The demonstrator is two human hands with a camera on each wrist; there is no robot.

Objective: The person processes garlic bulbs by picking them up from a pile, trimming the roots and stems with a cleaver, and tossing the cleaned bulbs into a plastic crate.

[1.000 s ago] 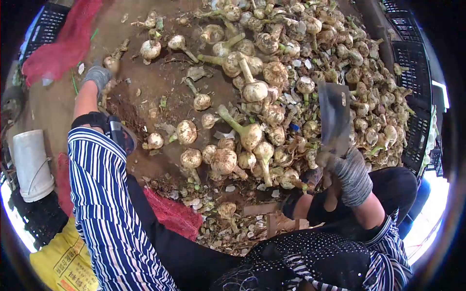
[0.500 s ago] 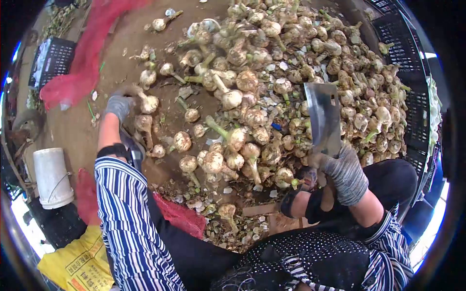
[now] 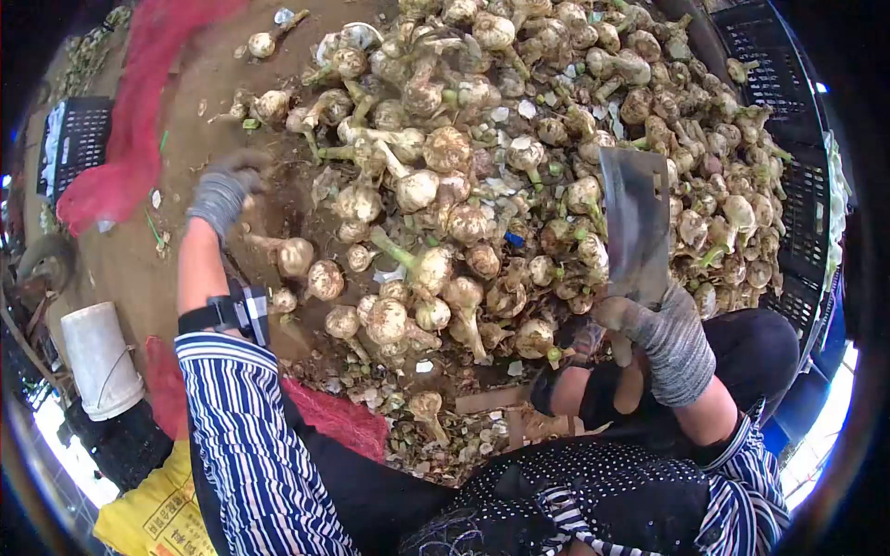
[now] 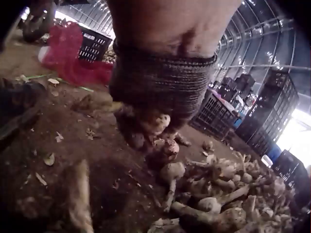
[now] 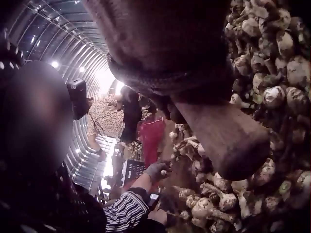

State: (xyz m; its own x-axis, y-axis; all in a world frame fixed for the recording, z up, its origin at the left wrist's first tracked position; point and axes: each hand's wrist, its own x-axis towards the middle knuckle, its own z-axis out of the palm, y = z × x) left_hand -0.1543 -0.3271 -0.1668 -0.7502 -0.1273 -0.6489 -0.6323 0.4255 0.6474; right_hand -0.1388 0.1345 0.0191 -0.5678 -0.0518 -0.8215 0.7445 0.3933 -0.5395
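My gloved left hand (image 3: 225,193) reaches out over bare ground at the left edge of the heap, thumb and blurred fingers spread apart. Just below it lies a garlic bulb (image 3: 295,256) with its stalk pointing left. Another garlic bulb (image 4: 158,124) shows between thumb and fingers in the left wrist view, in line with several more. My gloved right hand (image 3: 660,338) grips a cleaver by its wooden handle (image 5: 223,133), blade (image 3: 635,218) upright, at the near right side of the heap. The blade overlaps garlic bulbs behind it.
A large heap of garlic (image 3: 556,120) fills the middle and right, bordered by black crates (image 3: 769,74). Red netting (image 3: 120,139), a white bucket (image 3: 97,357) and a yellow sack (image 3: 158,510) lie left. Wooden pieces (image 3: 491,400) sit before my lap. Another person (image 5: 109,119) is behind.
My left hand has left the garlic bulb whose stalk it was at, which now lies nearer my body, and has moved outward. The cleaver stays up in my right hand; the head view shifted slightly.
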